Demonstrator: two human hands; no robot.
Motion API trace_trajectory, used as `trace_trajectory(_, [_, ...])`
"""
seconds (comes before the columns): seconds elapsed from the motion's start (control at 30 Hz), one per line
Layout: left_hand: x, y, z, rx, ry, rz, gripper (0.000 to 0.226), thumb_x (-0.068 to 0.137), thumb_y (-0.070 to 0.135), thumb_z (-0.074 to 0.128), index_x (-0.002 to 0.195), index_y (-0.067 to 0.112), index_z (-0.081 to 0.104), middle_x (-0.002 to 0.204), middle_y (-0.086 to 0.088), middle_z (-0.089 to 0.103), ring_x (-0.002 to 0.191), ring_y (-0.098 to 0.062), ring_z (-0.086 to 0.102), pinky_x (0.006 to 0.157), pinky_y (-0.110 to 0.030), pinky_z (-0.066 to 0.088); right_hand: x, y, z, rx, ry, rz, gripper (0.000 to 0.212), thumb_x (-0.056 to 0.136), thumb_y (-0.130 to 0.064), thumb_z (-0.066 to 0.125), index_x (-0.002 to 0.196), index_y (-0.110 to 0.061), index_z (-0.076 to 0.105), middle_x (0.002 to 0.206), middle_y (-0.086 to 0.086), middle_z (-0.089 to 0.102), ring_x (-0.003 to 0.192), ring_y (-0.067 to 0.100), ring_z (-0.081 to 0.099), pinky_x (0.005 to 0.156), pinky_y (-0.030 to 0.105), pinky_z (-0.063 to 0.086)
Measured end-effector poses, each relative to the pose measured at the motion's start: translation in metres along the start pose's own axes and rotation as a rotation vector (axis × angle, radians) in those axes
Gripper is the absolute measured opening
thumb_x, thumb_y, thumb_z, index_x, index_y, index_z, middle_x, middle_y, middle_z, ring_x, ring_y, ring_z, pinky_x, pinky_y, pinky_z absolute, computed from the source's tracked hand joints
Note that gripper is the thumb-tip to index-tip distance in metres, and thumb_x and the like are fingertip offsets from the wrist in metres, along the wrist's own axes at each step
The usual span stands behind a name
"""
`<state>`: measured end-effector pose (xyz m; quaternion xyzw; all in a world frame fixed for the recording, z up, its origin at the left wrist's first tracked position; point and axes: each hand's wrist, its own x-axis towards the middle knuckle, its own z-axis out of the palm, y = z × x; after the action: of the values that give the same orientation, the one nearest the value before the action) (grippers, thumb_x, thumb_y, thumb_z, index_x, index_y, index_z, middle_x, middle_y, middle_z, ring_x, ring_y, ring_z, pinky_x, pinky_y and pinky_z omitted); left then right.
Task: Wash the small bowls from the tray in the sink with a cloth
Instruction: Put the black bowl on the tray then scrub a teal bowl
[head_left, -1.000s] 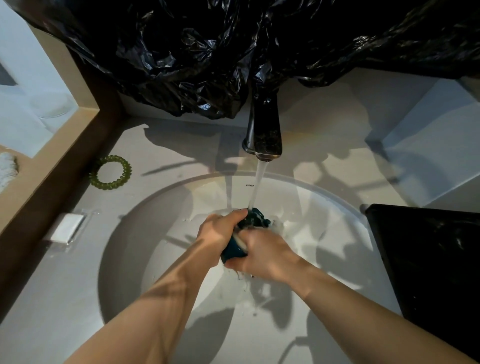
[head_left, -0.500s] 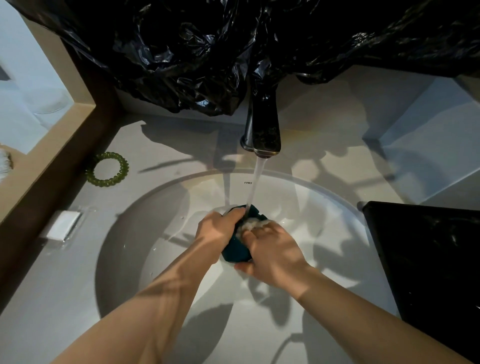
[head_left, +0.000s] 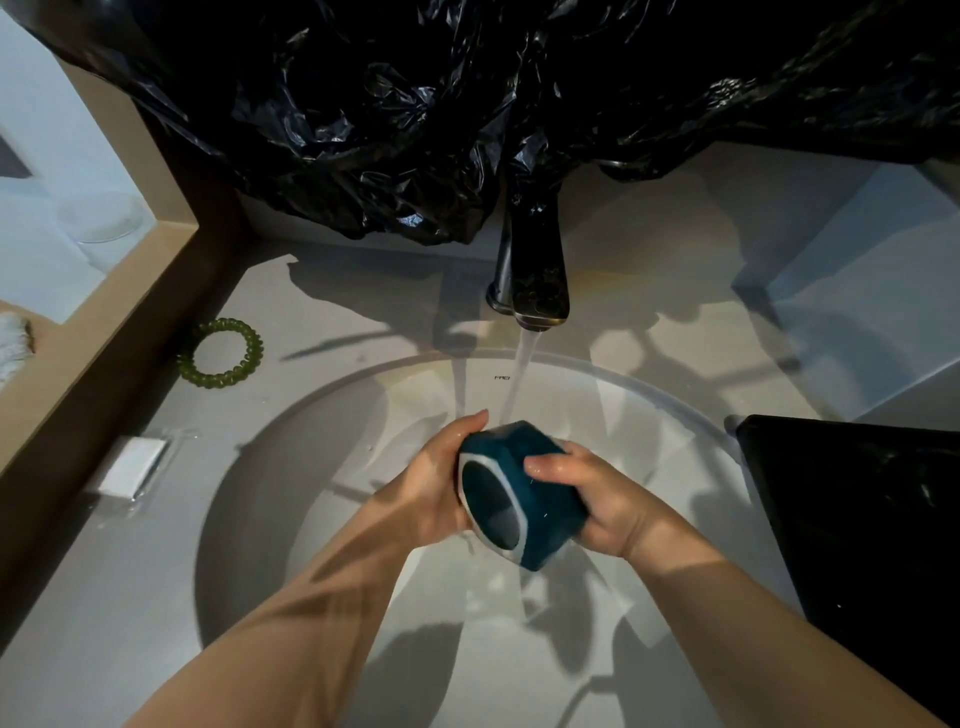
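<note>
left hand (head_left: 436, 488) and right hand (head_left: 597, 493) grip a small teal bowl (head_left: 540, 478) under running water (head_left: 522, 374).
the bowl is at the centre of the frame, tipped on its side with its pale-rimmed mouth toward the lower left, fingers curled round it from both sides. the stream from the dark faucet (head_left: 537, 270) strikes its upper edge, above the white sink (head_left: 291, 493). a black tray (head_left: 857, 519) lies at the right edge, a green coil hair tie (head_left: 221, 353) at the left.

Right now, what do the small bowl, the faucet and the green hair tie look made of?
The small bowl is probably ceramic: thick wall, teal glaze, pale bare-looking rim. The faucet looks like dark polished metal, with sharp reflections. The hair tie is likely plastic: a glossy, translucent green coil.
</note>
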<state>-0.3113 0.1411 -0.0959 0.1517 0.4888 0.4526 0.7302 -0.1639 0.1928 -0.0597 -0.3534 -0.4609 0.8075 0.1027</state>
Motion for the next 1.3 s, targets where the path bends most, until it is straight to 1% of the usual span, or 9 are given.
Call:
trace_trajectory(0.2, [-0.003, 0.015, 0.0, -0.206, 0.122, -0.019, 0.051, 0.07, 0.055, 0.059, 0.099, 0.014, 0.069, 0.099, -0.011, 0.07, 0.089, -0.029, 0.065, 0.083, -0.041, 0.049, 0.022, -0.012, 0.001, 0.28, 0.302, 0.084, 0.035, 0.085, -0.041, 0.059, 0.1, -0.011, 0.07, 0.099, 0.014, 0.071, 0.088, 0.029, 0.067, 0.082, 0.037, 0.053])
trace_trajectory(0.3, [-0.007, 0.017, 0.001, -0.276, 0.136, 0.013, 0.055, 0.073, 0.043, 0.06, 0.115, 0.008, 0.063, 0.106, -0.014, 0.067, 0.095, -0.029, 0.062, 0.084, -0.041, 0.049, 0.034, -0.003, -0.002, 0.081, 0.656, -0.103, 0.015, 0.091, -0.02, 0.059, 0.081, -0.015, 0.068, 0.079, 0.01, 0.066, 0.071, 0.026, 0.06, 0.067, 0.032, 0.05])
trace_trajectory(0.47, [-0.004, 0.02, 0.002, -0.108, 0.464, 0.057, 0.024, 0.092, 0.034, 0.056, 0.079, 0.015, 0.064, 0.065, -0.005, 0.069, 0.065, -0.022, 0.064, 0.069, -0.034, 0.054, 0.019, 0.0, -0.001, -0.358, 0.854, -0.278, 0.029, 0.089, -0.037, 0.06, 0.062, -0.025, 0.06, 0.083, 0.0, 0.061, 0.077, 0.014, 0.057, 0.082, 0.034, 0.046])
trace_trajectory(0.6, [-0.001, 0.02, 0.013, 0.073, 0.576, 0.074, 0.03, 0.095, 0.032, 0.051, 0.083, 0.009, 0.065, 0.076, -0.011, 0.067, 0.074, -0.027, 0.061, 0.082, -0.039, 0.052, 0.002, -0.013, 0.04, -0.463, 0.649, -0.316, 0.032, 0.09, -0.044, 0.055, 0.066, -0.025, 0.065, 0.099, -0.006, 0.06, 0.092, 0.013, 0.059, 0.092, 0.036, 0.047])
trace_trajectory(0.73, [-0.01, 0.011, 0.026, 0.336, 0.519, 0.143, 0.025, 0.095, 0.012, 0.044, 0.071, 0.013, 0.051, 0.07, -0.005, 0.053, 0.065, -0.017, 0.051, 0.064, -0.03, 0.047, 0.013, -0.008, 0.06, -1.002, 0.67, -0.287, 0.025, 0.092, -0.038, 0.047, 0.085, -0.021, 0.064, 0.101, -0.008, 0.062, 0.105, 0.012, 0.052, 0.096, 0.027, 0.031])
trace_trajectory(0.93, [-0.017, 0.019, 0.035, 0.36, 0.622, 0.181, 0.031, 0.099, 0.031, 0.046, 0.079, 0.011, 0.059, 0.072, -0.009, 0.062, 0.065, -0.02, 0.058, 0.062, -0.029, 0.049, 0.033, -0.025, 0.035, -0.489, 0.697, -0.048, 0.017, 0.095, -0.03, 0.047, 0.088, -0.02, 0.059, 0.096, 0.004, 0.065, 0.09, 0.022, 0.059, 0.077, 0.025, 0.042])
trace_trajectory(1.03, [-0.027, 0.019, 0.037, 0.265, 0.451, 0.274, 0.029, 0.102, 0.012, 0.034, 0.095, -0.001, 0.059, 0.078, -0.008, 0.06, 0.071, -0.017, 0.055, 0.062, -0.022, 0.044, 0.037, -0.002, 0.057, -0.874, 0.654, -0.218, 0.032, 0.098, -0.031, 0.039, 0.118, -0.016, 0.059, 0.129, 0.007, 0.055, 0.122, 0.026, 0.047, 0.105, 0.035, 0.034])
trace_trajectory(1.1, [-0.03, 0.018, 0.031, 0.23, 0.376, 0.291, 0.035, 0.103, 0.006, 0.028, 0.077, 0.003, 0.053, 0.066, -0.008, 0.055, 0.063, -0.012, 0.057, 0.057, -0.019, 0.044, 0.033, 0.008, 0.069, -0.939, 0.628, -0.384, 0.035, 0.098, -0.027, 0.039, 0.128, -0.017, 0.054, 0.136, 0.002, 0.05, 0.132, 0.022, 0.036, 0.112, 0.033, 0.024])
trace_trajectory(1.3, [-0.028, 0.019, 0.038, 0.257, 0.493, 0.367, 0.031, 0.099, 0.027, 0.043, 0.083, 0.009, 0.062, 0.071, -0.005, 0.063, 0.065, -0.018, 0.06, 0.055, -0.018, 0.048, 0.037, -0.021, 0.027, -0.336, 0.667, -0.082, 0.028, 0.095, -0.026, 0.04, 0.076, -0.019, 0.06, 0.084, 0.008, 0.063, 0.082, 0.023, 0.059, 0.077, 0.025, 0.049])
